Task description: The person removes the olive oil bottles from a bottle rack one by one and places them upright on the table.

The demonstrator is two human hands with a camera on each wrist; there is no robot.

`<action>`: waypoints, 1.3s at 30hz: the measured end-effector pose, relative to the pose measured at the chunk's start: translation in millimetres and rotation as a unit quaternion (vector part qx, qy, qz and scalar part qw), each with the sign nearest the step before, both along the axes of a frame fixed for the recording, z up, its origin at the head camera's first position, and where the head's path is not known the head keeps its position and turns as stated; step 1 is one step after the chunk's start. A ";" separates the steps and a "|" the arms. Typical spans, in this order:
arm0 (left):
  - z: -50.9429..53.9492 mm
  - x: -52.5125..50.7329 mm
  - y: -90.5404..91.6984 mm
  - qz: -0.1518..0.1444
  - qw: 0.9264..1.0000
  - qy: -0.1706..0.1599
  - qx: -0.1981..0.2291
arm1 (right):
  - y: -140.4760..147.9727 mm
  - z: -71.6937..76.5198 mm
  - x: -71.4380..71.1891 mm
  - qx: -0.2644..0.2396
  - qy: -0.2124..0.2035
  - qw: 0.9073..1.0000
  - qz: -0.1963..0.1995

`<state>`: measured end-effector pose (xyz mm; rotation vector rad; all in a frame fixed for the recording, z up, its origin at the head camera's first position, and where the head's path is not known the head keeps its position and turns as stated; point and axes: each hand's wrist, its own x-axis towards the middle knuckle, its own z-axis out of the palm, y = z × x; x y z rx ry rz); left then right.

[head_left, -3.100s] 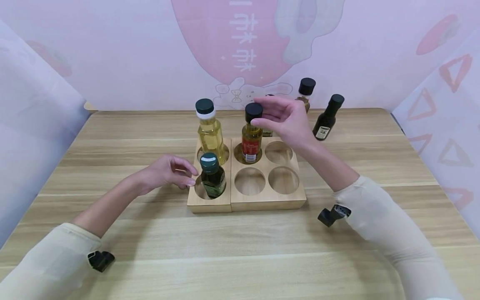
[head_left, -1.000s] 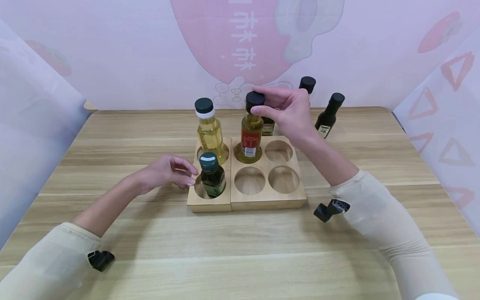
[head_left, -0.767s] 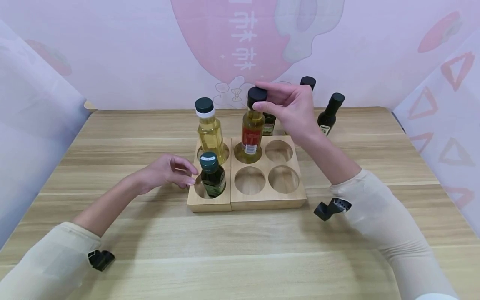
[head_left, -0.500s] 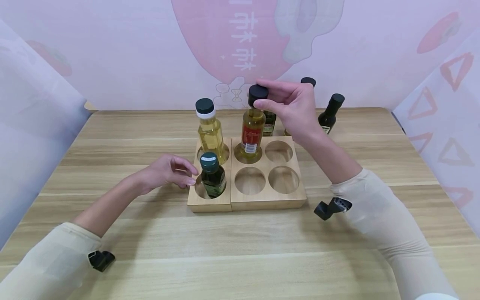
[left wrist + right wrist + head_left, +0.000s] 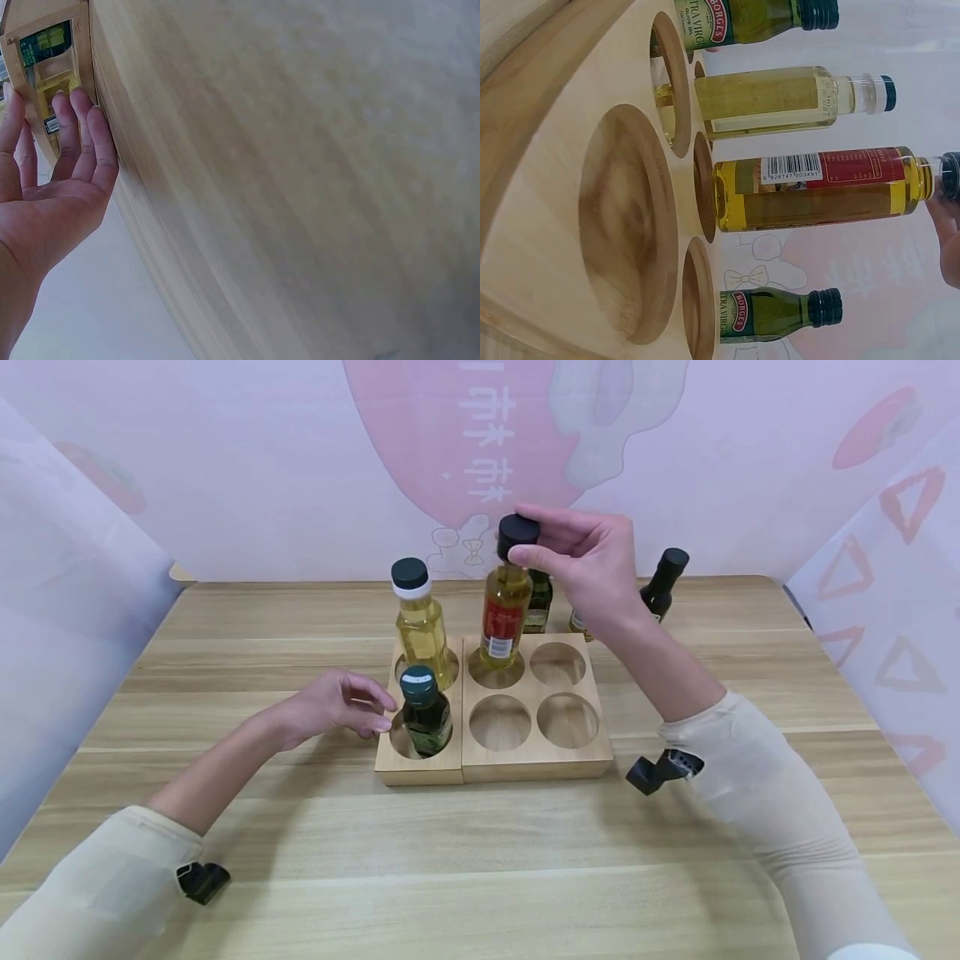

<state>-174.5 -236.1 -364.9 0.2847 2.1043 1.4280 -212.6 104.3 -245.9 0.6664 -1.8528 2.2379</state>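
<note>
My right hand (image 5: pixel 588 560) pinches the black cap of an oil bottle (image 5: pixel 504 614) with a red label and golden oil. This bottle stands nearly upright over the back left hole of the wider wooden block (image 5: pixel 532 768); in the right wrist view its base is just clear of the hole. My left hand (image 5: pixel 333 706), fingers loosely bent and holding nothing, lies at the left side of the narrow wooden block (image 5: pixel 418 775). That block holds a pale oil bottle (image 5: pixel 422 631) at the back and a small dark green olive oil bottle (image 5: pixel 426 718) in front.
Behind the wider block stands another small green olive oil bottle (image 5: pixel 537 606). A bottle (image 5: pixel 579 622) mostly hidden by my right hand is beside it, and a dark narrow-necked bottle (image 5: pixel 663 581) stands farther right. A printed curtain (image 5: pixel 300 468) hangs behind the table.
My right hand has risen with the red-labelled oil bottle, lifting it up out of its hole. It now covers the cap of the bottle behind. My left hand has not moved.
</note>
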 end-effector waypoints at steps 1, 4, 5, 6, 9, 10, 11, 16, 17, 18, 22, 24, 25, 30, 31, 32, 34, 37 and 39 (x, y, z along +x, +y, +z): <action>0.1 0.0 0.0 0.000 1.000 0.000 0.000 | 0.2 0.4 0.0 -0.001 0.000 1.000 0.000; 0.4 0.0 0.0 0.000 1.000 0.000 -0.001 | 0.3 1.2 -0.3 -0.003 0.006 1.000 -0.002; 0.5 0.0 -0.1 0.000 1.000 0.000 -0.001 | 0.2 1.4 -0.7 -0.003 0.011 1.000 -0.003; 0.6 0.0 -0.1 0.000 1.000 0.000 -0.002 | -0.1 1.7 -1.2 -0.005 0.012 1.000 -0.003; 0.5 0.0 -0.1 0.001 1.000 -0.001 -0.004 | -1.1 2.6 -2.6 -0.009 0.020 1.000 -0.005; 0.5 0.0 -0.1 0.002 1.000 -0.001 -0.004 | -1.4 3.2 -3.2 -0.013 0.018 1.000 -0.005; 0.4 0.0 -0.2 0.002 1.000 -0.001 -0.005 | -1.8 3.8 -3.7 -0.019 0.013 1.000 -0.005; 0.3 0.3 -0.1 0.002 1.000 -0.002 -0.005 | -3.7 6.9 -4.7 -0.045 -0.011 0.999 -0.002; 0.4 0.3 -0.1 0.002 1.000 -0.002 -0.006 | -4.1 7.2 -5.0 -0.050 -0.015 0.999 -0.002; 0.5 0.4 -0.1 0.002 1.000 -0.002 -0.006 | -4.6 7.5 -5.3 -0.053 -0.017 0.998 -0.002; 1.2 0.6 -0.3 0.002 1.000 0.000 -0.009 | -6.9 7.2 -7.8 -0.061 -0.017 0.998 -0.011; 1.4 0.7 -0.4 0.003 1.000 0.002 -0.009 | -8.5 6.8 -9.4 -0.059 -0.014 0.998 -0.017; 1.5 0.8 -0.5 0.003 1.000 0.002 -0.010 | -9.3 6.5 -10.4 -0.058 -0.012 0.998 -0.020; 1.5 1.4 -0.4 0.004 1.000 0.003 -0.011 | -13.8 4.5 -14.3 -0.047 -0.008 0.998 -0.028; 1.5 1.6 -0.3 0.003 1.000 0.003 -0.011 | -14.8 4.1 -14.8 -0.046 -0.008 0.999 -0.028; 1.5 1.8 -0.4 0.003 1.000 0.003 -0.011 | -15.7 3.7 -15.4 -0.046 -0.009 0.999 -0.027; 1.3 2.1 -0.4 0.002 1.000 0.003 -0.010 | -17.3 2.8 -16.6 -0.045 -0.009 0.999 -0.026; 0.9 2.3 -0.5 0.001 1.000 0.004 -0.009 | -19.6 1.7 -19.0 -0.044 -0.009 0.999 -0.026; 0.7 2.3 -0.6 0.000 1.000 0.005 -0.008 | -21.0 1.0 -20.8 -0.042 -0.008 0.999 -0.027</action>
